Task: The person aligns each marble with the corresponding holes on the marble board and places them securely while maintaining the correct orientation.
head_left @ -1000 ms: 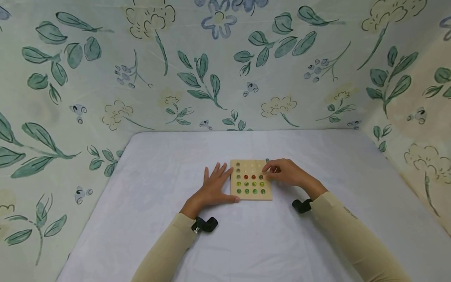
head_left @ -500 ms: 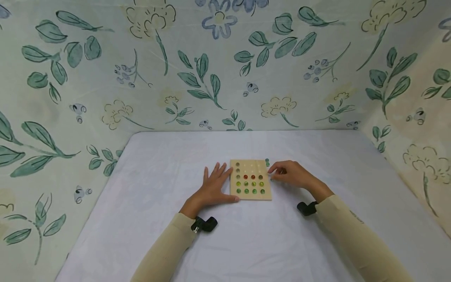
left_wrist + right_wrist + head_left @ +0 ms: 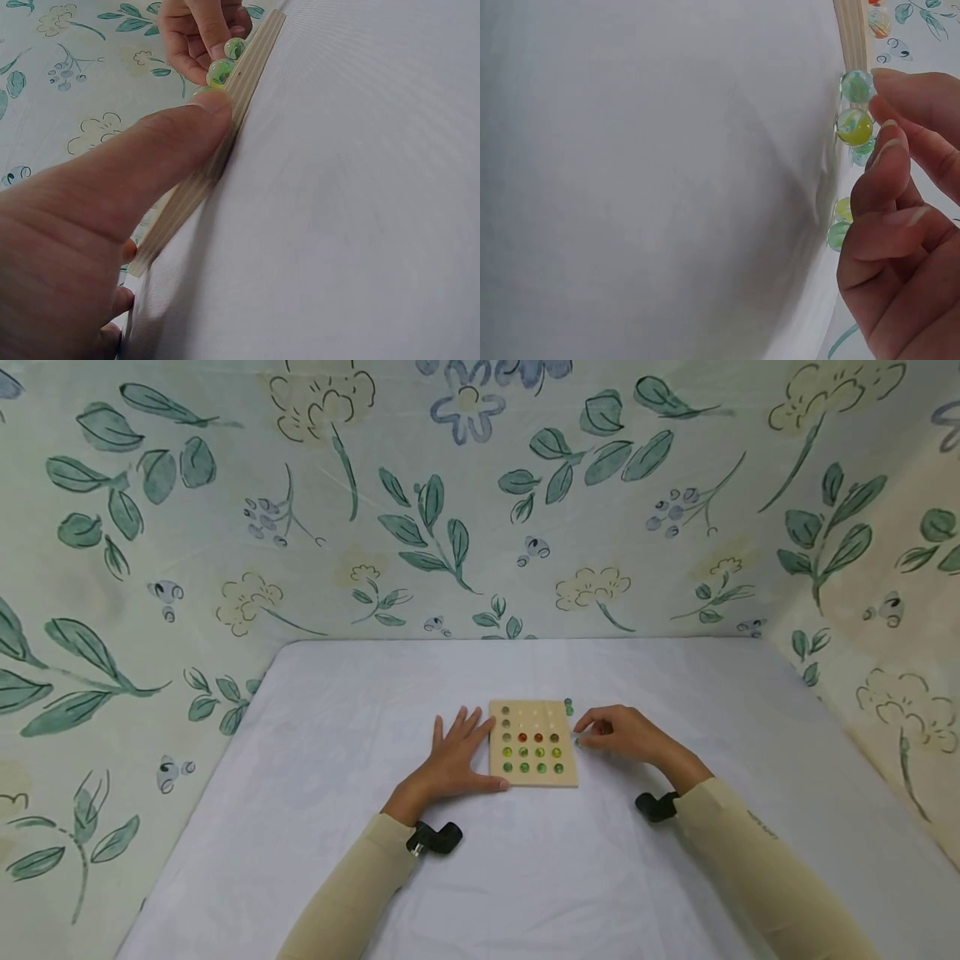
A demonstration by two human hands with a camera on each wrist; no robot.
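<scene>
A square pale wooden board point(image 3: 534, 779) lies on the white cloth, bearing green and yellow-green marbles in its near rows, then two red ones point(image 3: 522, 737). More dark, clear-looking marbles run up its left column. My left hand point(image 3: 452, 764) rests spread at the board's left side, its thumb point(image 3: 187, 127) along the near edge and fingers at the left edge. Off the right edge, my right hand point(image 3: 622, 732) pinches at a green marble point(image 3: 856, 86) with thumb and forefinger, its other fingers curled. A yellow marble point(image 3: 854, 127) sits right beside it.
Two loose marbles point(image 3: 568, 706) lie at the board's far right corner. White cloth point(image 3: 390, 685) covers the table. Patterned fabric point(image 3: 450, 510) with leaves and flowers rises behind and at both sides.
My right hand has moved right, from over the board to just past its right edge, uncovering a marble at the far corner. My left hand has stayed in place.
</scene>
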